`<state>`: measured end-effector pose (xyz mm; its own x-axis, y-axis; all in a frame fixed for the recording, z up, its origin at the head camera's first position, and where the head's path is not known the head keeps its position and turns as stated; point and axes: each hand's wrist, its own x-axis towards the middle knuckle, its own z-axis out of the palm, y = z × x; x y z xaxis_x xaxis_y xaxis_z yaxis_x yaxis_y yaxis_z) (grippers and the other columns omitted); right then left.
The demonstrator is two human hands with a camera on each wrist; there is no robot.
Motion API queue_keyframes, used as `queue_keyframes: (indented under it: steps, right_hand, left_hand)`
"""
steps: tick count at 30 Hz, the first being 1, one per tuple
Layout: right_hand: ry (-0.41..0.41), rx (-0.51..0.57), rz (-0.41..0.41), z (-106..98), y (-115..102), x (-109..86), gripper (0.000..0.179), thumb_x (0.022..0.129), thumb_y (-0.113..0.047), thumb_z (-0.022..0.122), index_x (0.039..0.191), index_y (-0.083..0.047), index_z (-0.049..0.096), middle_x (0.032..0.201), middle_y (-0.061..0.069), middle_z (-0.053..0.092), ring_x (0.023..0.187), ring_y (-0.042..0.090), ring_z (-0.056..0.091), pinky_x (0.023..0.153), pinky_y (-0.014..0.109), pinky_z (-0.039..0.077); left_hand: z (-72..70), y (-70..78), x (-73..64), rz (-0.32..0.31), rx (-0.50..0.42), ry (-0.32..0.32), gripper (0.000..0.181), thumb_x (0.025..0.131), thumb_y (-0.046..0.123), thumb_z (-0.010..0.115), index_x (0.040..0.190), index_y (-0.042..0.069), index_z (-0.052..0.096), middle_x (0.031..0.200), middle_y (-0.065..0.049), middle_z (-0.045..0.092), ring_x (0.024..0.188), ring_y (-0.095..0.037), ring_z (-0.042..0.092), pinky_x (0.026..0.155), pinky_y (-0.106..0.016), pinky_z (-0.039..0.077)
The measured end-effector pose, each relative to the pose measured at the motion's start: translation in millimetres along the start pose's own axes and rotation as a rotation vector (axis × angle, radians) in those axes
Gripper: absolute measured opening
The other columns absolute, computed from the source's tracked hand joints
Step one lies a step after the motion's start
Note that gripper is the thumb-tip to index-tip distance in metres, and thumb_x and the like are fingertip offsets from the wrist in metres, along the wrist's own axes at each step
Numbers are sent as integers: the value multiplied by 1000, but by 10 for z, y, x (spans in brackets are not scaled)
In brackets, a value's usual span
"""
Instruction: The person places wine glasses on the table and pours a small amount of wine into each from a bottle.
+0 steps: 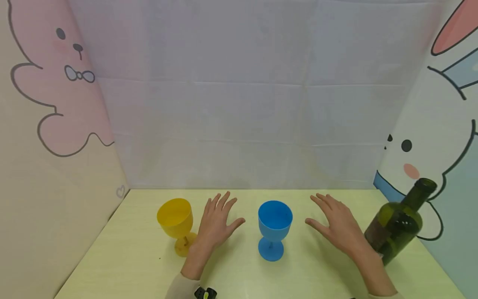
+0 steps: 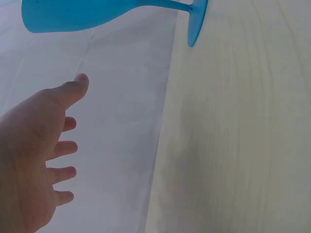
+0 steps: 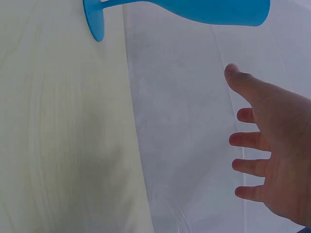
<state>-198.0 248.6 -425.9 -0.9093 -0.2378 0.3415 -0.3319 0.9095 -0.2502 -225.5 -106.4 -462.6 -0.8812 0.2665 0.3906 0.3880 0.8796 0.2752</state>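
While blue goblet (image 1: 274, 229) separates hands (image 1: 215, 225), bottle (image 1: 398, 226) nearby

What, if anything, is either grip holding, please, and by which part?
Nothing: the left grip and right grip are empty, with the blue goblet standing untouched between them.

Creased backdrop (image 1: 239, 99) behind pale table (image 1: 123, 261)

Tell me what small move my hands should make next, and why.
Probably ease the left hand and right hand inward toward the blue goblet: it stands upright between them, touched by neither, and both hands hold nothing.
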Motion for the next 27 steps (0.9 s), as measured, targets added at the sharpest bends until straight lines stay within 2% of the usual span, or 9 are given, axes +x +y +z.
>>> queue_keyframes:
  steps: [7, 14, 21, 27]
  right_hand:
    - [118, 17, -20, -117, -37, 7, 57, 89, -33, 74, 137, -6, 57, 134, 19, 60, 122, 42, 54, 98, 65, 43]
    - [225, 34, -55, -162, -74, -25, 51, 86, -25, 77, 130, -6, 62, 124, 17, 64, 113, 38, 59, 92, 61, 47]
    - [280, 46, -85, -190, -75, -44, 49, 83, -20, 80, 127, -7, 64, 120, 14, 66, 109, 36, 60, 89, 59, 49]
    - [318, 38, -97, -246, -66, -39, 48, 82, -18, 80, 125, -7, 65, 118, 14, 66, 107, 36, 60, 87, 57, 49]
  left_hand:
    - [-51, 54, 16, 69, -178, 53, 57, 91, 48, 68, 137, 16, 57, 147, -9, 52, 136, -32, 47, 113, -54, 37]
    - [-108, 141, 15, 50, -356, -29, 57, 92, 51, 65, 140, 21, 55, 148, -1, 52, 137, -27, 47, 111, -54, 40]
    - [-149, 208, 10, 89, -377, -61, 58, 93, 54, 63, 141, 23, 54, 148, 1, 52, 137, -25, 47, 114, -56, 36]
    - [-171, 247, 0, 95, -454, -86, 62, 91, 57, 62, 143, 24, 51, 148, 4, 51, 138, -22, 46, 114, -59, 34]
